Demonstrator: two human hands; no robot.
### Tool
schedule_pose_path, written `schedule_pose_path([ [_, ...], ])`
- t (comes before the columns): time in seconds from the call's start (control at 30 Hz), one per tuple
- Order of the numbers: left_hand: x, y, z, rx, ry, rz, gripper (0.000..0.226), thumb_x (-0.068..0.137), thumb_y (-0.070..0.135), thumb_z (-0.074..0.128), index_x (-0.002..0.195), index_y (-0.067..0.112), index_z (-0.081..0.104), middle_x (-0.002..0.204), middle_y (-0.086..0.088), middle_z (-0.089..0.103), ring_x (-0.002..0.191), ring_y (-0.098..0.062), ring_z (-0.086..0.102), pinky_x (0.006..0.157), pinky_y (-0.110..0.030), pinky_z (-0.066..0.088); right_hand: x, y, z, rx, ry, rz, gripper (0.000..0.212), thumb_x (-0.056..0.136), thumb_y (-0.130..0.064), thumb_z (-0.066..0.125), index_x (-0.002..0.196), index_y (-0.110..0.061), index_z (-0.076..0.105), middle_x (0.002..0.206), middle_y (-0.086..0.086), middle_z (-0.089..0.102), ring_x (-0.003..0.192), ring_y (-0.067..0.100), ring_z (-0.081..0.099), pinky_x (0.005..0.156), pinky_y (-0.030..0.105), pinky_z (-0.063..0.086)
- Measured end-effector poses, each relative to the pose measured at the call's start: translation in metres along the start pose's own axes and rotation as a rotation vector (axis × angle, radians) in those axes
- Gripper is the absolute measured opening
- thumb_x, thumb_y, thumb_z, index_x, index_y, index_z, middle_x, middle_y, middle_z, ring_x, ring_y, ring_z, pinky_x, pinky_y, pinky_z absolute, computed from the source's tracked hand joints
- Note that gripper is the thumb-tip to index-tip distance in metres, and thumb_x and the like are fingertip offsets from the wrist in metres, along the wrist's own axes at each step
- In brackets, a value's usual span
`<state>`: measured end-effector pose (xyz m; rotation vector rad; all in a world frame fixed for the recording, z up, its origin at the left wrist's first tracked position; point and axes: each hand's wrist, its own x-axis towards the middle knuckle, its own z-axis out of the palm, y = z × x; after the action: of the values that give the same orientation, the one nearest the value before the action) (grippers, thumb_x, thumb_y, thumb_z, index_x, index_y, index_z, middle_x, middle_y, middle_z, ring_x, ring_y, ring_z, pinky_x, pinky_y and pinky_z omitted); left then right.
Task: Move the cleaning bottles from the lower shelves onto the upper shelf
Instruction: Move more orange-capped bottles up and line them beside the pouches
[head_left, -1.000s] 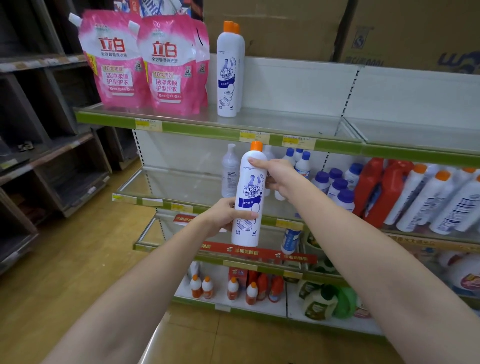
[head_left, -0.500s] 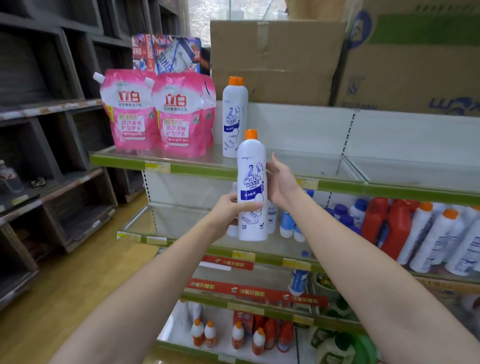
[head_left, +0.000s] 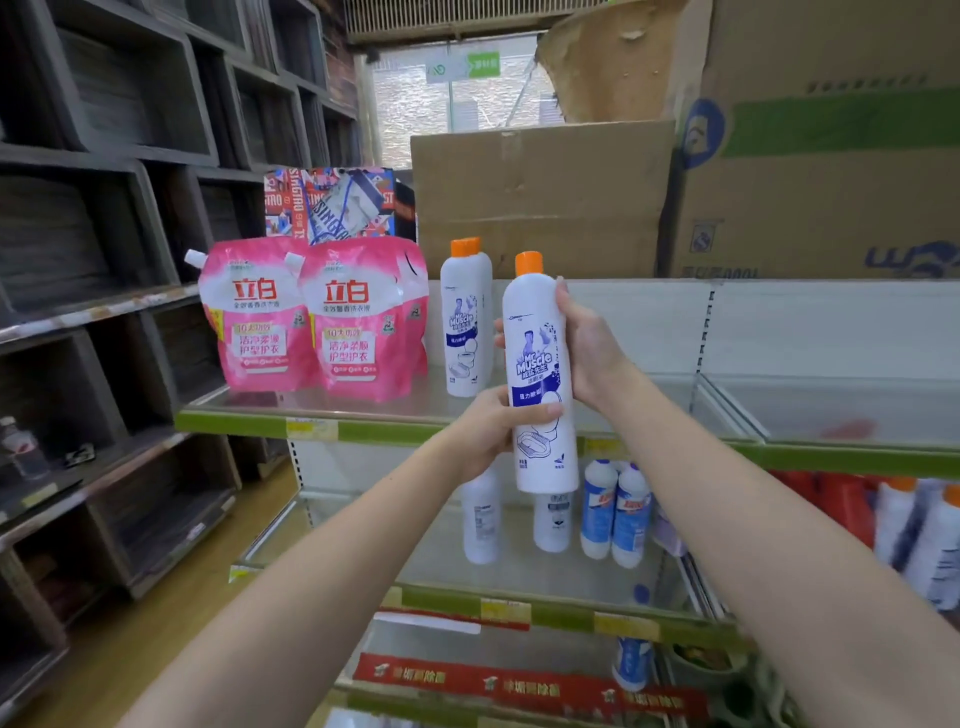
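Bottle (head_left: 540, 384) upright, gripped by both: left hand (head_left: 493, 426) low, right hand (head_left: 584, 353) high; shelf (head_left: 363, 410) just ahead, base below lip.

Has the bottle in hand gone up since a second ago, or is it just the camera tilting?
Yes. The held bottle has risen: its orange cap was below the upper shelf edge, now it is well above.

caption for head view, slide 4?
Both hands, left and right, lift a white bottle toward the upper shelf.
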<state>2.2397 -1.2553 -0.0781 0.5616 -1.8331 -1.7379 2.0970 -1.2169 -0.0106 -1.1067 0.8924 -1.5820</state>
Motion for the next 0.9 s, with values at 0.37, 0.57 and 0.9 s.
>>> schedule_pose_path([
  [0.37, 0.070, 0.041, -0.074, 0.117, 0.262, 0.120, 0.046, 0.074, 0.008, 0.085, 0.117, 0.016, 0.070, 0.109, -0.006, 0.076, 0.095, -0.026, 0.074, 0.075, -0.036, 0.059, 0.110, -0.021, 0.015, -0.242, 0.142, -0.198, 0.036, 0.093, -0.035, 0.071, 0.116, -0.009, 0.059, 0.110, 0.016, 0.073, 0.095, 0.031, 0.074, 0.083, 0.048, 0.061],
  [0.57, 0.081, 0.024, -0.116, 0.170, 0.421, 0.109, 0.054, 0.067, 0.001, 0.088, 0.117, 0.009, 0.069, 0.108, -0.009, 0.076, 0.100, -0.034, 0.073, 0.095, -0.059, 0.054, 0.151, 0.004, 0.027, -0.512, 0.095, -0.169, 0.048, 0.093, -0.041, 0.070, 0.124, -0.008, 0.052, 0.116, 0.013, 0.069, 0.093, 0.021, 0.073, 0.067, 0.031, 0.059],
  [0.9, 0.096, -0.004, -0.144, 0.264, 0.398, 0.069, 0.046, 0.076, 0.002, 0.084, 0.119, 0.008, 0.067, 0.110, -0.007, 0.076, 0.104, -0.031, 0.072, 0.095, -0.050, 0.056, 0.169, 0.018, 0.030, -1.110, 0.090, -0.091, 0.079, 0.092, -0.059, 0.060, 0.151, -0.016, 0.030, 0.117, 0.010, 0.064, 0.092, 0.022, 0.067, 0.073, 0.039, 0.060],
])
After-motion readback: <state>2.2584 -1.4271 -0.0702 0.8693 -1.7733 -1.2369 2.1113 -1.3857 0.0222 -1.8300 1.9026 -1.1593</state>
